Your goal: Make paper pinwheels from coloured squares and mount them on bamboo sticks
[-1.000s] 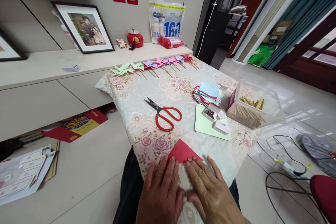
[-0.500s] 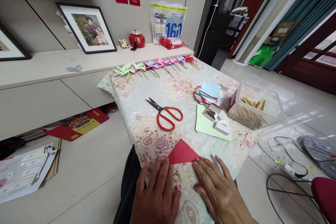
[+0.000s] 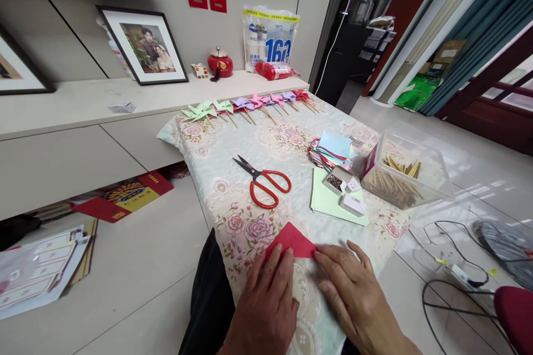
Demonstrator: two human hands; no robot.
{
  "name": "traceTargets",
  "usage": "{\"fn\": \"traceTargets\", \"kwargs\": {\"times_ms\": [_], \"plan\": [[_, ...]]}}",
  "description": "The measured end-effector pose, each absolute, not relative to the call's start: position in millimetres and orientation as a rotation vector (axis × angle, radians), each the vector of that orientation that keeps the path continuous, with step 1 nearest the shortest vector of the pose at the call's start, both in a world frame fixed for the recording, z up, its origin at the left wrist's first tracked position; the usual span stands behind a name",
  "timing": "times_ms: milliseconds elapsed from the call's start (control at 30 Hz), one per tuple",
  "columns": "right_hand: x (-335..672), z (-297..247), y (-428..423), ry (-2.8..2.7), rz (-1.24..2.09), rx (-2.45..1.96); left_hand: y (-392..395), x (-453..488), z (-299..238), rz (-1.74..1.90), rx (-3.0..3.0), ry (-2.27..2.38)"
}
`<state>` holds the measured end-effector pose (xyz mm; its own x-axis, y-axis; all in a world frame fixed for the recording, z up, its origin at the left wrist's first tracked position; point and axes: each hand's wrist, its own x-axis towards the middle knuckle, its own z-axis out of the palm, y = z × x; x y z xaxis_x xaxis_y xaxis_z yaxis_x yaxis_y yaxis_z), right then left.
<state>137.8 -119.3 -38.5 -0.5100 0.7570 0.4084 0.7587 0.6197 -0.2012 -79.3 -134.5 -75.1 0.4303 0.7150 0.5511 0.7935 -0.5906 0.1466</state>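
Observation:
A red sheet of paper (image 3: pixel 295 241), folded into a triangle, lies on the flowered tablecloth (image 3: pixel 287 163) with its peak pointing away from me. My left hand (image 3: pixel 268 297) rests flat, its fingertips on the paper's left part and lower edge. At the right corner, the fingertips of my right hand (image 3: pixel 352 291) touch the paper, fingers stretched out and thumb below them. Neither hand grips anything. Scissors with red handles (image 3: pixel 255 172) lie beyond the paper, blades slightly apart and pointing to the far left.
Several paper pinwheels on sticks (image 3: pixel 244 104) line the far edge. To the right are pale green sheets (image 3: pixel 318 195), a small open box of metal pieces (image 3: pixel 335 182), a stack of coloured paper (image 3: pixel 334 145) and a clear bin (image 3: pixel 433 177) of sticks.
My left hand has slid right and forward, and its fingertips now lie over the paper's left part. My right hand has shifted slightly right along the corner. The paper stays folded.

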Motion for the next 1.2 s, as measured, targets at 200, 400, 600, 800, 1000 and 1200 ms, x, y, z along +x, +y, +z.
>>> {"fn": "traceTargets", "kwargs": {"times_ms": [200,400,600,800,1000,1200], "plan": [[155.2,-38.7,-111.0,-2.037,0.308,-1.296,-127.9,-103.2,-46.6,-0.871,-2.753,-1.145],[142.3,-33.2,-101.7,-2.028,0.417,-1.161,-120.9,-114.9,-30.9,-0.890,-2.885,-1.034],[126.3,-29.0,-95.5,-2.087,0.094,-0.955,-104.9,-118.3,-39.8,-0.906,-2.858,-0.969],[107.3,-35.6,-102.5,-2.135,-0.185,-1.058,-108.1,-107.8,-61.9,-1.009,-2.636,-1.299],[103.1,-36.9,-107.4,-2.272,-0.110,-1.078,-130.4,-93.2,-68.1,-1.182,-2.534,-1.527],[103.3,-36.9,-105.5,-2.313,0.034,-1.037,-128.1,-83.5,-61.4,-1.272,-2.588,-1.473]]}}
